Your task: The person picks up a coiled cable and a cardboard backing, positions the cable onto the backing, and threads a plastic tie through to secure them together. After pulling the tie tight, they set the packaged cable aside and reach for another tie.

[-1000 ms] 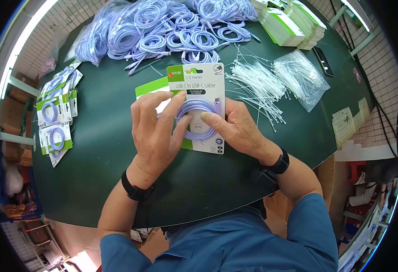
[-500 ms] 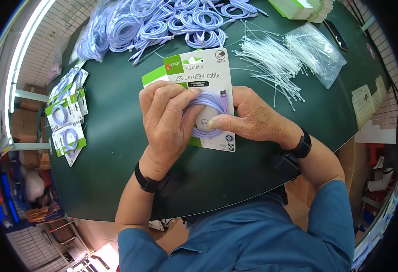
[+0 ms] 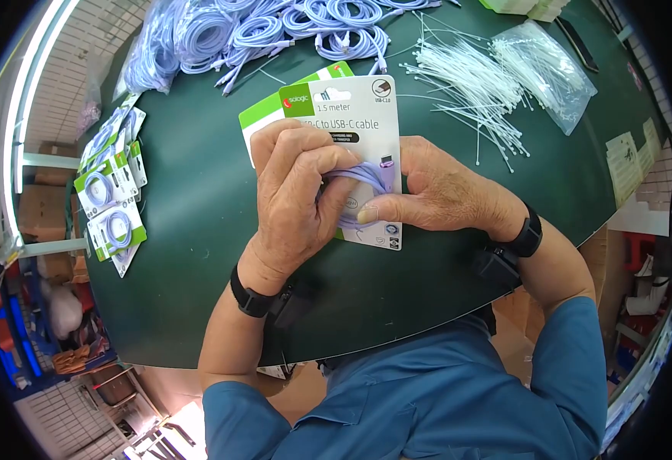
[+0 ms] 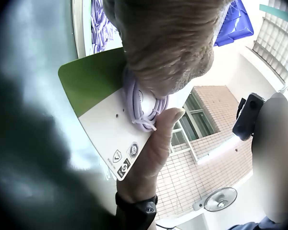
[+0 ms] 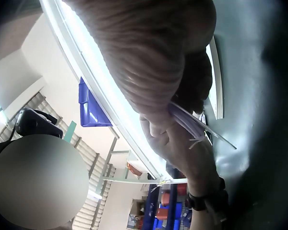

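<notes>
In the head view, a white and green packaging card (image 3: 378, 107) printed "USB-C to USB-C cable" is held upright over the table. A coiled lilac USB-C cable (image 3: 367, 175) lies against its front, the plug at upper right. My left hand (image 3: 294, 184) covers the coil's left part, curled fingers and thumb pinching it. My right hand (image 3: 455, 192) grips the card's right edge, thumb in front on the coil's lower right, fingers hidden behind. Another green and white panel (image 3: 263, 115) shows behind the card. Thin white tie ends (image 4: 146, 122) stick out from the coil in the left wrist view.
Many lilac cable coils (image 3: 263, 34) heap at the back of the dark green table (image 3: 198, 307). Loose white cable ties (image 3: 470, 84) and a clear bag of them (image 3: 554, 77) lie at right, near a phone (image 3: 577, 44). Carded cables (image 3: 114, 188) overlap at left.
My left fingers have closed in from spread above the coil to pinching it. The head view has shifted, and the card sits slightly further right and higher in it. The right hand keeps its grip.
</notes>
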`<action>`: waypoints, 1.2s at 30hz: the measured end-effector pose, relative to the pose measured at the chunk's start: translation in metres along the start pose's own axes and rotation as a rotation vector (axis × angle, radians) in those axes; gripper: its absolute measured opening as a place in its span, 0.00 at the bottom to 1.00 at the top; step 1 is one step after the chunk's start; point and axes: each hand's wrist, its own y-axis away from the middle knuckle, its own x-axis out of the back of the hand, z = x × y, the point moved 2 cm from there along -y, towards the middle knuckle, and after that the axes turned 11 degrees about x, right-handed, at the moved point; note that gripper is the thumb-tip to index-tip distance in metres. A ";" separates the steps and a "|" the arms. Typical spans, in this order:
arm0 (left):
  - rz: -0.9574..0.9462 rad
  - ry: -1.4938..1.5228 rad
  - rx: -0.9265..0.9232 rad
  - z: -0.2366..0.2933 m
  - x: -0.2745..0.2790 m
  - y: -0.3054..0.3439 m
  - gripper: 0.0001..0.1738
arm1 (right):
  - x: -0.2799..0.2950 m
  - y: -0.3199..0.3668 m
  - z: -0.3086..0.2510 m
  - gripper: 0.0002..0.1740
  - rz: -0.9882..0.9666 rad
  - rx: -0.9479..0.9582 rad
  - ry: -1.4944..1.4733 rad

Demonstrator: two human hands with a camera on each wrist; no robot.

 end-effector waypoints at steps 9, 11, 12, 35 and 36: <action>0.006 -0.008 -0.010 0.001 -0.005 0.004 0.17 | -0.004 0.000 -0.009 0.29 0.136 -0.128 -0.220; -0.004 -0.041 -0.033 0.005 -0.007 0.004 0.17 | -0.004 0.000 -0.009 0.30 0.197 -0.157 -0.285; -0.003 -0.039 -0.032 0.007 -0.006 0.003 0.17 | -0.003 0.000 -0.008 0.28 0.224 -0.163 -0.331; 0.176 0.030 0.183 0.006 -0.006 0.008 0.22 | 0.016 -0.001 -0.010 0.26 0.308 -0.224 -0.290; 0.185 0.033 0.183 0.006 -0.007 0.007 0.22 | 0.014 -0.002 -0.011 0.27 0.326 -0.218 -0.352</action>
